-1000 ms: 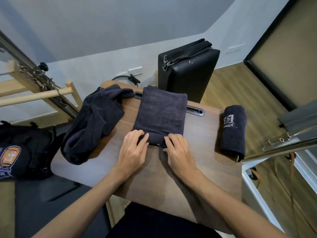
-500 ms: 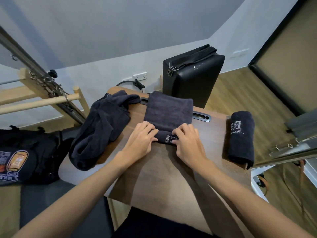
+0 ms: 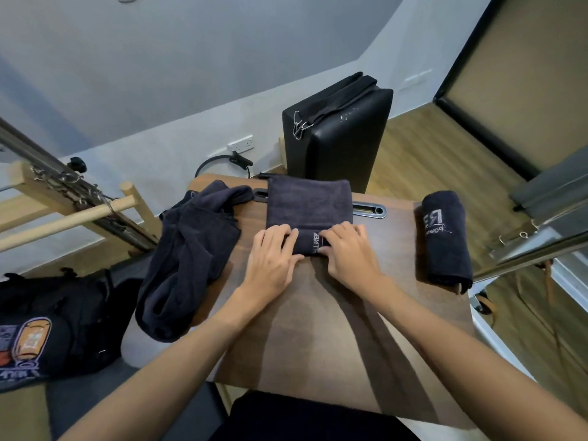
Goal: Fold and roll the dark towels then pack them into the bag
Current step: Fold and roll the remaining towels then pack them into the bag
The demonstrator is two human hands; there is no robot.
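- On the wooden table (image 3: 334,329), you had three dark towels at three different stages of the job.
- The rolled towel (image 3: 445,240) lay finished at the table's right edge, white lettering showing, well apart from your hands.
- The loose towel (image 3: 187,259) lay crumpled along the left edge, neither folded nor rolled.
- The folded towel (image 3: 310,206) lay between them, its near end turned up into a short roll and its far part flat toward the slot in the table.
- Your left hand (image 3: 275,256) gripped the left end of that roll, fingers curled over the top and thumb at the near side.
- Your right hand (image 3: 346,253) gripped the right end likewise; a strip of lettering showed between your two hands.
- The roll sat directly under your fingertips, with the unrolled cloth stretching away beyond them.
- The black bag (image 3: 47,326) sat low at your left, off the table; whether it held any towel could not be told.
- By my reckoning you were under halfway: one rolled, one barely begun, one untouched, and all the packing to do.
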